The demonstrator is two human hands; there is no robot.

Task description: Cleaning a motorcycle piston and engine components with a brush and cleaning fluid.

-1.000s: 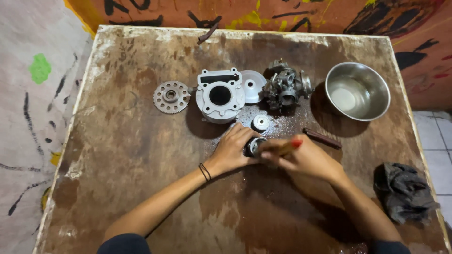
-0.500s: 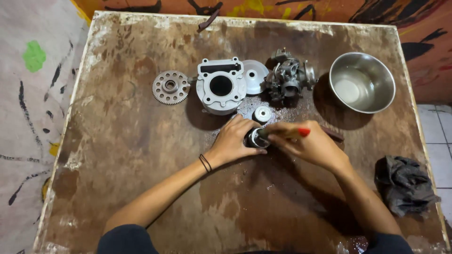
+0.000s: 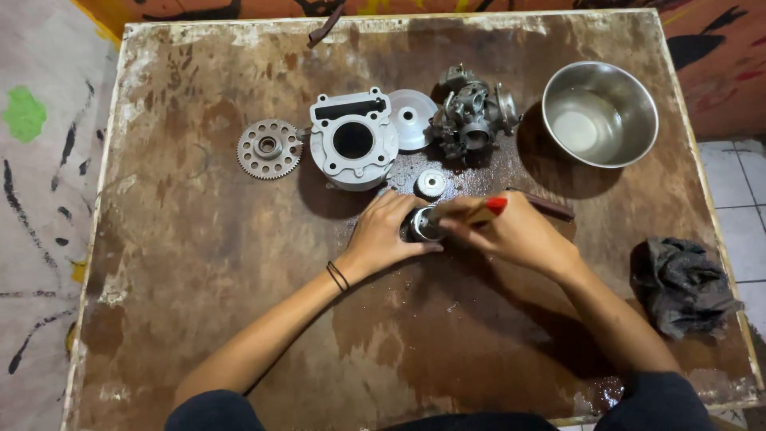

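My left hand (image 3: 385, 235) grips a small round metal engine part (image 3: 421, 226) on the wet brown table (image 3: 183, 263). My right hand (image 3: 519, 231) holds a wooden-handled brush with a red end (image 3: 485, 210) against that part. Just beyond my hands lie a small toothed gear (image 3: 431, 183), a grey cylinder block (image 3: 353, 141), a pale round cover (image 3: 412, 118) and a carburettor (image 3: 471, 116).
A flat sprocket disc (image 3: 270, 148) lies at the left of the block. A steel bowl (image 3: 599, 114) stands at the back right. A dark rag (image 3: 686, 283) lies near the right edge. A dark tool (image 3: 546, 206) pokes out behind my right hand.
The view has shifted slightly; my hands stay on the small part, and the brush has moved a little over it.
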